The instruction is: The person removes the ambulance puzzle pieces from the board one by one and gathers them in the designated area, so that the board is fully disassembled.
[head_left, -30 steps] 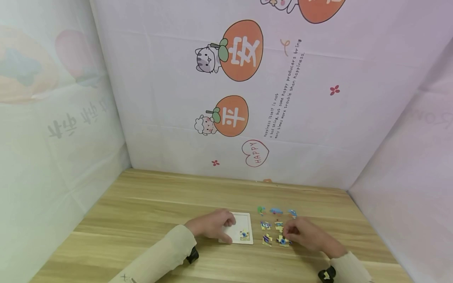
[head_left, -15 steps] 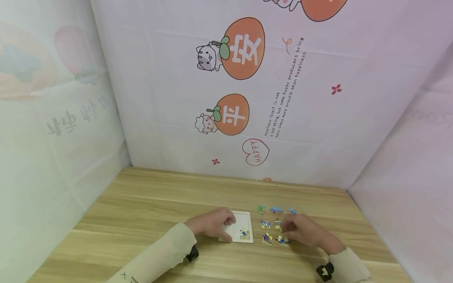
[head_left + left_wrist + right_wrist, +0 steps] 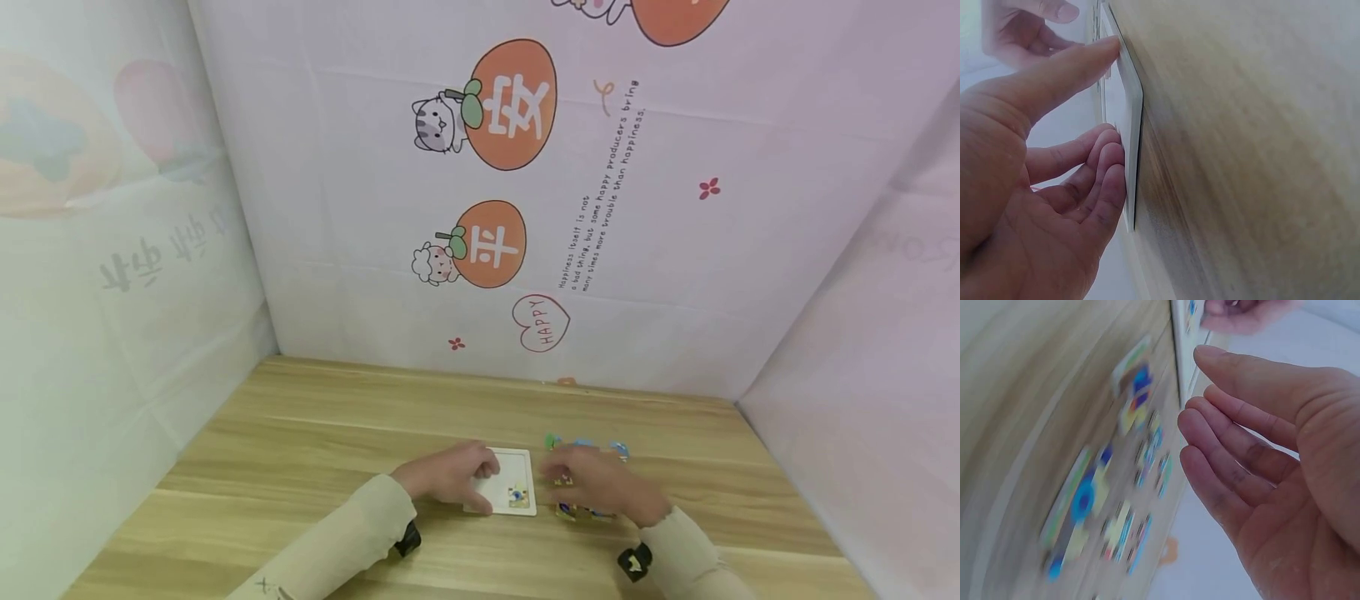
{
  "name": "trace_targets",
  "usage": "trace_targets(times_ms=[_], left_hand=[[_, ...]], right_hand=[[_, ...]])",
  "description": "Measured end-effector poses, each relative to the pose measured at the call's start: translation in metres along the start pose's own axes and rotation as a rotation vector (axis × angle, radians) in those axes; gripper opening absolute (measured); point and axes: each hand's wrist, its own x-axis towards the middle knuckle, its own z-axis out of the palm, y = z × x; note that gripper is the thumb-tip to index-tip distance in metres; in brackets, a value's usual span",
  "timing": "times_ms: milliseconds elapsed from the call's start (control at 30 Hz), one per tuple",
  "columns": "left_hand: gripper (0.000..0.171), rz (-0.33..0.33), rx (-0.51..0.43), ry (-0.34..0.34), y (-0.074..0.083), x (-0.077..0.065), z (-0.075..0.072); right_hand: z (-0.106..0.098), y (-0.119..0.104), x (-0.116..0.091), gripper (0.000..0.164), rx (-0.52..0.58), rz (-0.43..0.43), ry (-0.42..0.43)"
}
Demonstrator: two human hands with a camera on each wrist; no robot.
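Observation:
A white puzzle tray (image 3: 513,461) lies on the table, with one yellow and blue puzzle piece (image 3: 518,496) in its lower right corner. My left hand (image 3: 452,477) rests on the left side of this tray; in the left wrist view the thumb is extended to the tray's edge and the bent fingers touch it. My right hand (image 3: 596,482) is over the loose puzzle pieces, to the right of the tray, and blurred. Its thumb and fingers stand apart in the right wrist view, and no piece shows between them. Beneath it lie several pieces, one with a blue ring (image 3: 1083,501).
Loose pieces, such as a blue one (image 3: 619,450), lie on the wooden table (image 3: 337,417) right of the tray. White printed cloth walls (image 3: 360,208) enclose the back and both sides.
My right hand has moved left from the right-hand loose pieces towards the tray, and its thumb and fingers have spread. My left hand has stayed on the tray.

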Motion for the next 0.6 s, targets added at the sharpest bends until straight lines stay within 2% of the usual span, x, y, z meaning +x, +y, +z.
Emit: trace_targets(times_ms=[167, 300, 600], left_hand=[[0.056, -0.001, 0.0, -0.001, 0.0, 0.0, 0.0], [0.056, -0.013, -0.003, -0.006, 0.001, -0.001, -0.001], [0.057, 0.009, 0.007, -0.004, 0.001, -0.001, -0.001]], right_hand=[[0.008, -0.011, 0.017, 0.03, 0.02, -0.038, -0.013], [0.013, -0.02, 0.025, 0.029, 0.04, -0.031, -0.032], [0.019, -0.027, 0.03, 0.021, 0.031, -0.014, -0.039]])
